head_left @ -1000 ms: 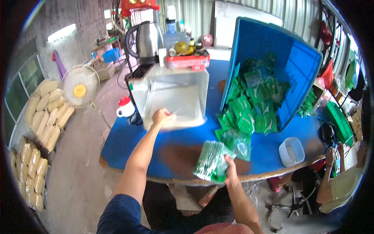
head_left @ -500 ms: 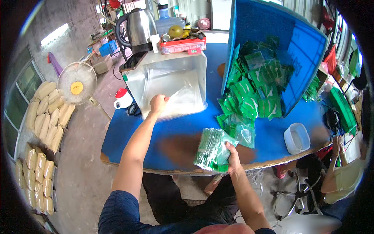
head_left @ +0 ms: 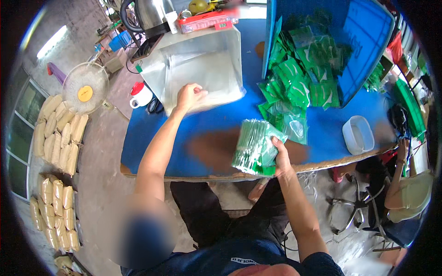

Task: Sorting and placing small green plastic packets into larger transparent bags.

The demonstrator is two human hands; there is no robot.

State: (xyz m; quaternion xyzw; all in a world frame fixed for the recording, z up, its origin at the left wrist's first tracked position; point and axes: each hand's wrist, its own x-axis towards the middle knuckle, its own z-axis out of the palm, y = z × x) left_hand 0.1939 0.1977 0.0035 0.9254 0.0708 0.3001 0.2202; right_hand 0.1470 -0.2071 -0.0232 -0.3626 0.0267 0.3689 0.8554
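My right hand grips a thick stack of green-and-clear packets, held over the front edge of the blue table, thumb on top. My left hand is at a pile of clear plastic bags in an open-fronted metal box. Its fingers are curled together over the bags; whatever lies between them is too faint to make out. Loose green packets spill from a blue crate tipped on its side toward me. Some of them lie just beyond the held stack.
A clear plastic tub stands at the table's right. A kettle and red tray are on the metal box; a red-lidded mug is beside it. A fan is left; another person sits at right.
The whole view has shifted, so the table sits higher. My left hand stays by the clear bags; the bag corner lifted earlier no longer shows clearly. My right hand still holds the packet stack.
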